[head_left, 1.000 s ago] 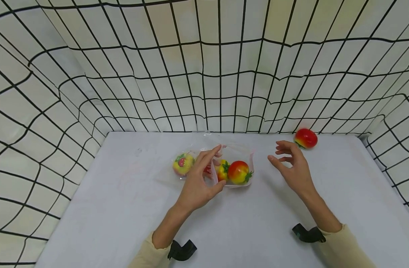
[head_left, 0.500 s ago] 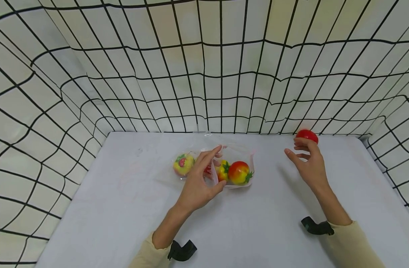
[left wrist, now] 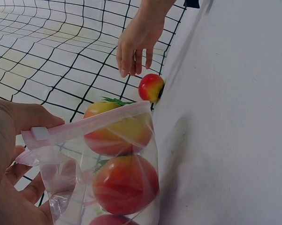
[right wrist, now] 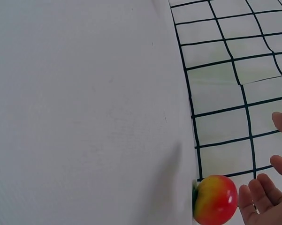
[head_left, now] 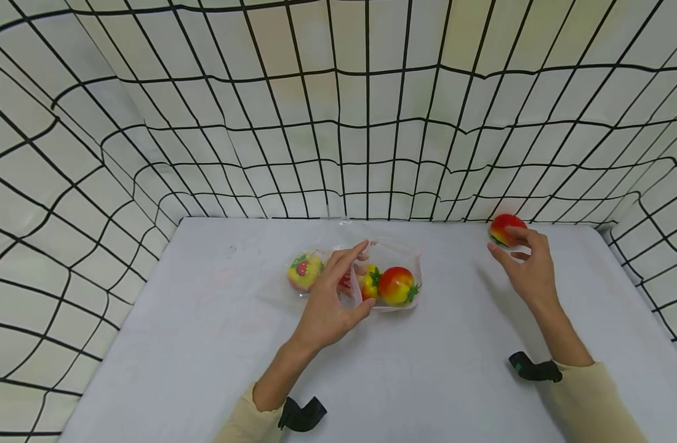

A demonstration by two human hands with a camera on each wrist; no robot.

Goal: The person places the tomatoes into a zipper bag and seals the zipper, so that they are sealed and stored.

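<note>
- Left hand (head_left: 324,301): stood at the mouth of the clear bag (left wrist: 75,125); thumb and fingers were spread but curved round the rim, which they held.
- Right hand (head_left: 529,267): extended to the right of and beyond the bag; fingers were half curved, thumb apart from them, nothing grasped.
- Red fruit (head_left: 503,227): lay right of and beyond the bag, just beside the right fingertips.
- Leafy fruits (head_left: 396,285): sat inside the bag.
- Red marks (head_left: 344,281) on the bag: possibly print, too small to read.
</note>
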